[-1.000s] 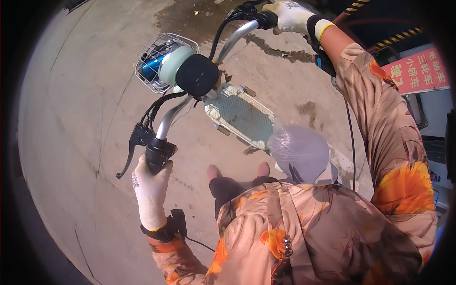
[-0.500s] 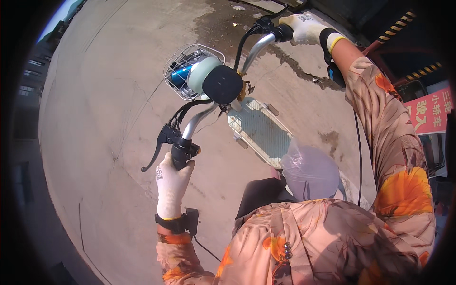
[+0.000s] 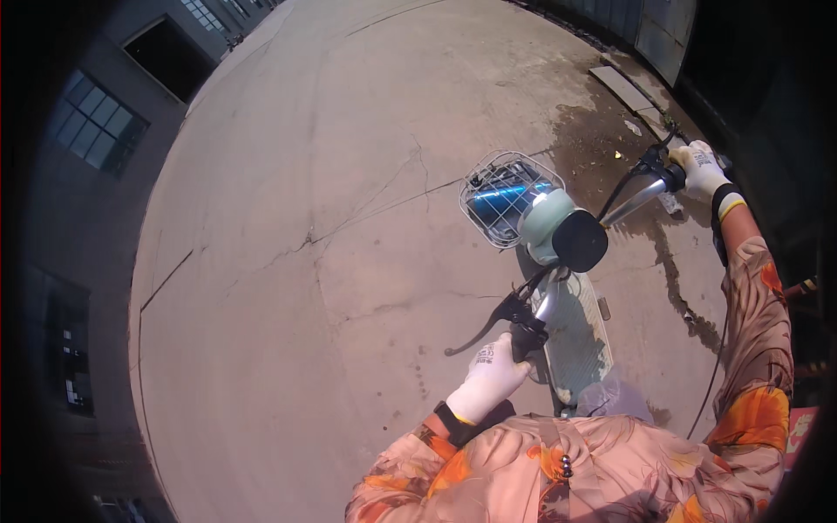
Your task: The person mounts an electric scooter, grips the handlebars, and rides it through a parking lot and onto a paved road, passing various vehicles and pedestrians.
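Note:
Both my hands wear white gloves and hold the handlebar of a pale green electric scooter. My left hand (image 3: pixel 490 381) is wrapped round the black left grip (image 3: pixel 528 338), behind the brake lever (image 3: pixel 475 341). My right hand (image 3: pixel 700 170) is closed on the right grip, at the far end of the silver handlebar (image 3: pixel 634 202). Between them sits a black display housing (image 3: pixel 581 241). A wire basket (image 3: pixel 497 228) at the front holds a shiny blue thing I cannot make out. Below lies the ribbed footboard (image 3: pixel 577 336), with a plastic-covered seat (image 3: pixel 613 398) near my body.
Cracked concrete ground (image 3: pixel 288 349) stretches ahead and to the left. A grey building (image 3: pixel 131 183) with windows lines the left side. At the right are a damp patch (image 3: pixel 586 131), a flat slab (image 3: pixel 621 89) and metal doors (image 3: pixel 667 35).
The scooter's front and handlebar have shifted to the right and lower in view, with both hands still on the grips. More ground and the left building show; the red sign is mostly out of view.

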The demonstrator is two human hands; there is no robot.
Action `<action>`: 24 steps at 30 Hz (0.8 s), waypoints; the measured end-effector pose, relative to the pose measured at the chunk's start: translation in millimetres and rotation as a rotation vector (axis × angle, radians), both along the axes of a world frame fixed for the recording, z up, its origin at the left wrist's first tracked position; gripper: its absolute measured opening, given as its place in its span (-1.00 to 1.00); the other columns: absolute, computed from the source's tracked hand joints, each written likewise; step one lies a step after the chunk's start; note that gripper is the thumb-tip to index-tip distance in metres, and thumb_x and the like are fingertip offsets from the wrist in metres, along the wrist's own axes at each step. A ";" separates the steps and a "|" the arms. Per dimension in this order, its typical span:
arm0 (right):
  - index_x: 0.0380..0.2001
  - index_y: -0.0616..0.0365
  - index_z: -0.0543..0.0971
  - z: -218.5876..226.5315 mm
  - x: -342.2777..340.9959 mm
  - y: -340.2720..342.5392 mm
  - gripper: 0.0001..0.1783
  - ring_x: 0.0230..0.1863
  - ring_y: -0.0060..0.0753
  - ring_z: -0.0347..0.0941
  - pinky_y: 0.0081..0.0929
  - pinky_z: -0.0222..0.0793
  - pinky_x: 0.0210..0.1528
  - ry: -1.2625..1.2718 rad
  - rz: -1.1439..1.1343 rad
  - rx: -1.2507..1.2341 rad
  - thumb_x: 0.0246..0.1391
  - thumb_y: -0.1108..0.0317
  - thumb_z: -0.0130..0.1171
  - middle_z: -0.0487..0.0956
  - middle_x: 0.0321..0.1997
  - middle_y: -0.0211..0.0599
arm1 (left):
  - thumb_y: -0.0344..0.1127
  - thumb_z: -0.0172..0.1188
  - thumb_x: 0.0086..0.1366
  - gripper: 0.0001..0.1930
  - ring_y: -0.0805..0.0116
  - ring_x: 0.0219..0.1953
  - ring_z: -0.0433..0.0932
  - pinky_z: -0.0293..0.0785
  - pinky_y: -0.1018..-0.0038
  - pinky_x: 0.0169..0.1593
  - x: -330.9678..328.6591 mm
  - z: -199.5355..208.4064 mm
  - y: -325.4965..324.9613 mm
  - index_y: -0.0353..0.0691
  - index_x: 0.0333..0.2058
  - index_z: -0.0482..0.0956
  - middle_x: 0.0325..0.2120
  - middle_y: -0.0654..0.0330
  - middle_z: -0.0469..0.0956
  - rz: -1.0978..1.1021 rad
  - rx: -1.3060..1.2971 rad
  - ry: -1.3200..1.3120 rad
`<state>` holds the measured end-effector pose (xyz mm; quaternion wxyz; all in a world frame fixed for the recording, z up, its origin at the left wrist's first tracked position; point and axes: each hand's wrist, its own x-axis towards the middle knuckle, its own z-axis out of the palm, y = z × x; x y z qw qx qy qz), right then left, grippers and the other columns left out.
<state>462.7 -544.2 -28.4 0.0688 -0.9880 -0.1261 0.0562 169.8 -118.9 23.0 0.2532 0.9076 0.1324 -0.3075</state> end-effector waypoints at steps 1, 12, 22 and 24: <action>-0.28 0.00 0.66 -3.6 -20.7 -19.5 -0.67 0.13 0.11 0.47 -0.11 0.29 0.29 0.047 -0.063 -0.024 -0.23 0.41 0.45 0.67 -0.14 -0.12 | -0.10 0.40 0.20 -0.50 -0.26 -0.06 0.69 0.60 0.04 0.02 -4.9 -13.3 -10.7 -0.41 -0.05 0.56 -0.22 -0.28 0.70 -0.092 -0.046 -0.007; -0.27 -0.03 0.60 -51.1 -78.2 -174.6 -0.53 0.09 0.02 0.44 -0.13 0.26 0.31 -0.153 -0.104 -0.098 -0.34 0.29 0.58 0.57 -0.15 -0.26 | -0.29 0.34 0.22 -0.59 0.19 -0.39 0.71 0.59 0.27 -0.30 -4.0 -25.4 -98.3 -0.37 -0.01 0.52 -0.45 0.02 0.64 -0.136 -0.467 0.194; -0.33 -0.01 0.61 -22.8 -23.0 -151.6 -0.57 0.20 0.04 0.44 -0.12 0.25 0.37 -0.168 -0.077 -0.078 -0.38 0.36 0.56 0.59 -0.11 -0.25 | -0.33 0.46 0.19 -0.80 0.61 -0.46 0.40 0.36 0.50 -0.40 -10.8 -83.1 -105.7 -0.20 -0.36 0.58 -0.50 0.42 0.48 0.054 -0.914 0.455; -0.32 0.00 0.61 -22.1 -16.5 -153.6 -0.53 0.21 0.06 0.43 -0.13 0.26 0.34 -0.180 -0.092 -0.086 -0.42 0.38 0.58 0.58 -0.07 -0.23 | -0.34 0.46 0.19 -0.81 0.61 -0.44 0.40 0.37 0.49 -0.39 -12.9 -92.9 -108.5 -0.20 -0.38 0.59 -0.49 0.41 0.49 0.070 -0.919 0.395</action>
